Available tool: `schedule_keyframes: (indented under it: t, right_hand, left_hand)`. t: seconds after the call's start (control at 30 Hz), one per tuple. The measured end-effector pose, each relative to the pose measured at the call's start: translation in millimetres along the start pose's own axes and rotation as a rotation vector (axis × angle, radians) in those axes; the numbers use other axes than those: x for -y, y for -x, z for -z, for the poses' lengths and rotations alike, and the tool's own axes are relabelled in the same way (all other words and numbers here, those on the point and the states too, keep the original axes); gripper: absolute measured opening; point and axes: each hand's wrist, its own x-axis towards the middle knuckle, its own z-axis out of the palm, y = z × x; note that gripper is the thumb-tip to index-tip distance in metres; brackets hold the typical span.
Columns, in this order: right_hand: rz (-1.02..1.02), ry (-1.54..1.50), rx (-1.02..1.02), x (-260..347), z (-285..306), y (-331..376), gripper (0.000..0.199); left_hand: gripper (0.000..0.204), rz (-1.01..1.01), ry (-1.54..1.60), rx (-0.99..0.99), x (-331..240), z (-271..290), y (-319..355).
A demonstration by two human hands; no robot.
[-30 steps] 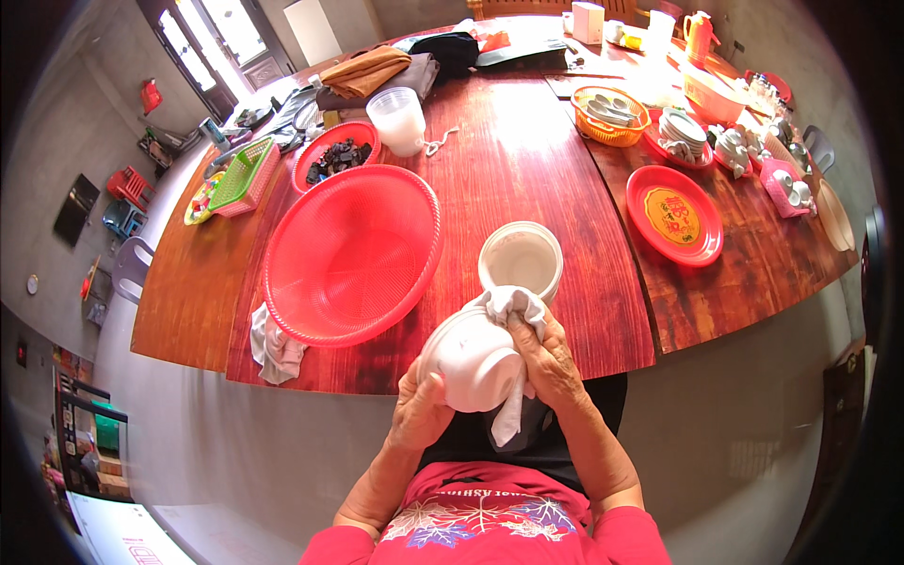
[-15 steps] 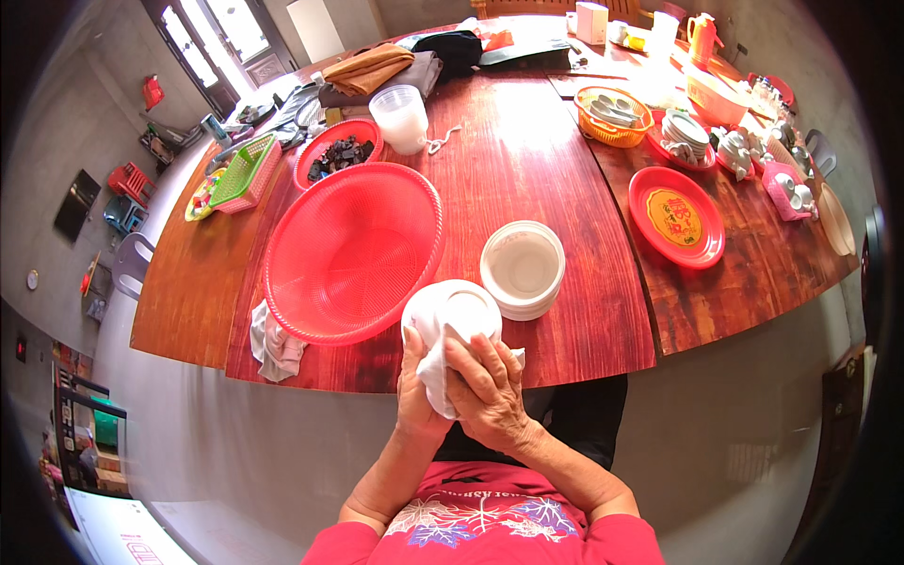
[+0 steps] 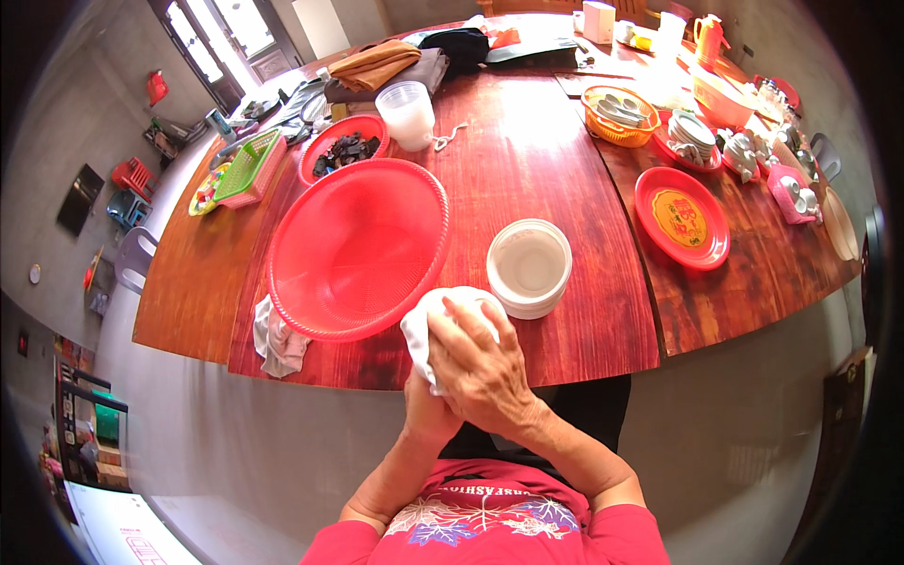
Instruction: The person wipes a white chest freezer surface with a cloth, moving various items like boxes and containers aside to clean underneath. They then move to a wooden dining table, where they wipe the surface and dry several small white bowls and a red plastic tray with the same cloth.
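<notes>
Just off the table's front edge, my two hands are together around a white bowl [image 3: 476, 294], mostly covered now. My right hand [image 3: 485, 372] lies over the top, fingers bent and pressing a white cloth [image 3: 417, 341] against it. From below and left, my left hand [image 3: 428, 411] supports the bowl; its fingers are largely hidden behind the cloth and right hand. Beside them on the table stands a stack of white bowls [image 3: 529, 268], openings up. A large red plastic basket [image 3: 358, 250] sits to the left, nothing visible in it.
A crumpled cloth [image 3: 281, 341] lies at the table's front left. Behind the basket are a red bowl of dark pieces [image 3: 347, 153] and a translucent tub [image 3: 407, 118]. Rightward are a red tray [image 3: 683, 218], an orange basket of spoons [image 3: 620, 115] and stacked dishes [image 3: 690, 135].
My right hand has moved up over the bowl with the cloth, covering most of its base, which was showing before. My left hand has slipped lower, its thumb no longer visible.
</notes>
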Motion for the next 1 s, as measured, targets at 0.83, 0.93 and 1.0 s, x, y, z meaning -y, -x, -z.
schedule_keyframes:
  t: [0.83, 0.93, 1.0]
  right_hand:
    - [-0.710, -0.793, 0.009, -45.9, 16.6, -9.5, 0.016]
    - [-0.856, -0.803, -0.394, -50.5, 22.5, -11.5, 0.019]
    - [-0.850, -0.867, -0.538, -42.8, 24.9, -11.1, 0.013]
  left_hand:
    - [0.045, 0.111, 0.040, 0.083, 3.9, -6.1, 10.5]
    - [0.045, 0.087, 0.122, 0.089, 0.5, -2.0, 13.7]
    - [0.045, 0.059, 0.144, 0.071, -6.6, -8.6, 8.7]
